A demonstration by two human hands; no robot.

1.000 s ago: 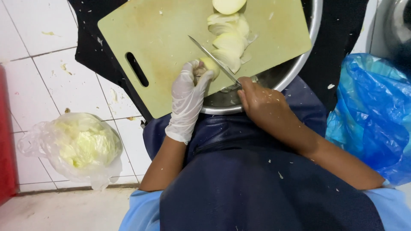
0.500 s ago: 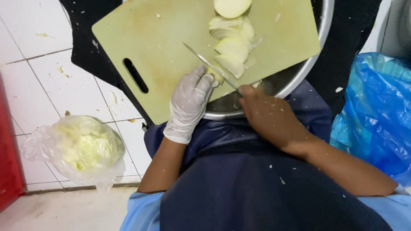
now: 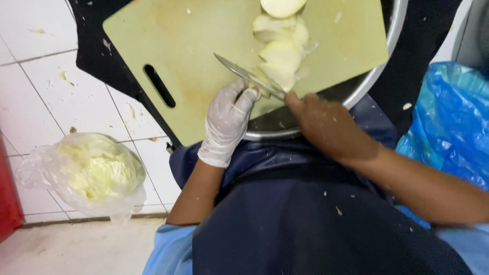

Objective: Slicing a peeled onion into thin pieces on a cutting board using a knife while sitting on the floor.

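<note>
Since half a second ago, the knife [image 3: 249,77] has slid a little toward the cut slices, and the gloved left hand [image 3: 227,122] has shifted with it along the near edge of the cutting board [image 3: 178,46]; the small piece under the fingertips, plain a second ago, is now nearly hidden.

Taking the cutting board as the landmark: the left hand, in a white glove, lies on the board's near edge with fingers curled down on a small pale piece of vegetable [image 3: 263,93], pinning it against the board. The bare right hand [image 3: 326,127] is at the board's near right corner, fist closed around the knife handle, which is covered by the hand. The blade runs slantwise across the board, its tip pointing away to the left, its edge just beside the gloved fingertips.

On the board's far right part lies a heap of pale slices [image 3: 282,51], with a rounded uncut piece [image 3: 282,6] beyond them at the far edge. The board rests on a metal bowl [image 3: 377,76]. Left of the board, on the white tiled floor [image 3: 30,91], sits a clear plastic bag of shredded cabbage [image 3: 91,170]. Right of the board is a blue plastic bag [image 3: 448,127].
</note>
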